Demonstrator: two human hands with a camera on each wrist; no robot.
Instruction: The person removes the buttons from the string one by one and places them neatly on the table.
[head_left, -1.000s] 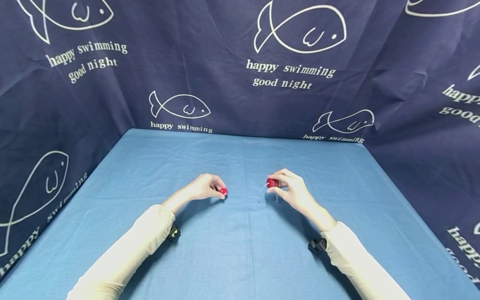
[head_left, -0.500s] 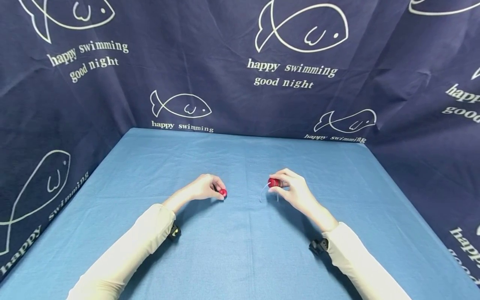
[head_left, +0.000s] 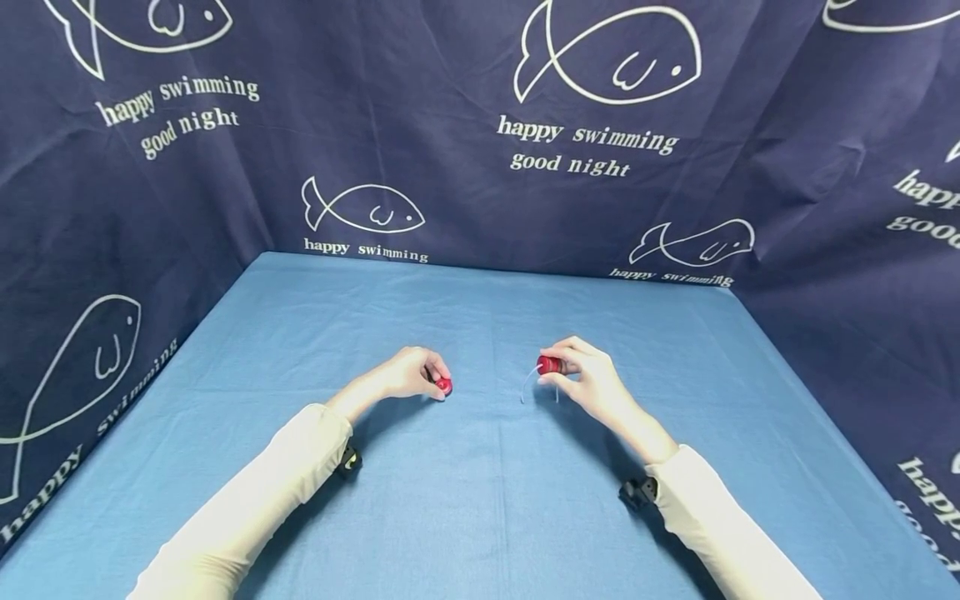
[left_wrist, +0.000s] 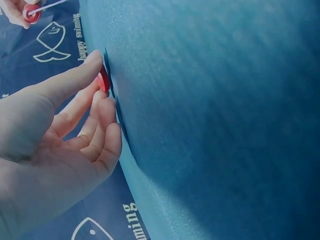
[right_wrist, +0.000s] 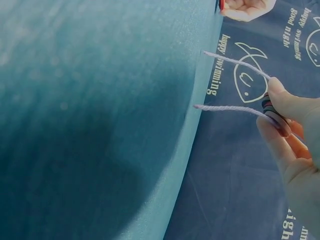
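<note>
My left hand pinches a small red round disc between thumb and fingertips, low over the blue cloth. In the left wrist view the red disc is seen partly edge-on at the tips, with the fingers partly covering it. Off to the right, my right hand holds a short red cylinder-like stack with dark bands between thumb and fingers. A thin whitish string comes out of the stack's left face. The right wrist view has two string ends sticking out from the dark and red stack.
A blue cloth covers the table under both hands. Dark blue curtains with white fish drawings and lettering stand at the back and both sides. Each wrist wears a small black device below a cream sleeve.
The red disc in my left hand has tilted a little and shifted slightly left. My right hand keeps its grip on the stack, almost still. The head view has shifted slightly.
</note>
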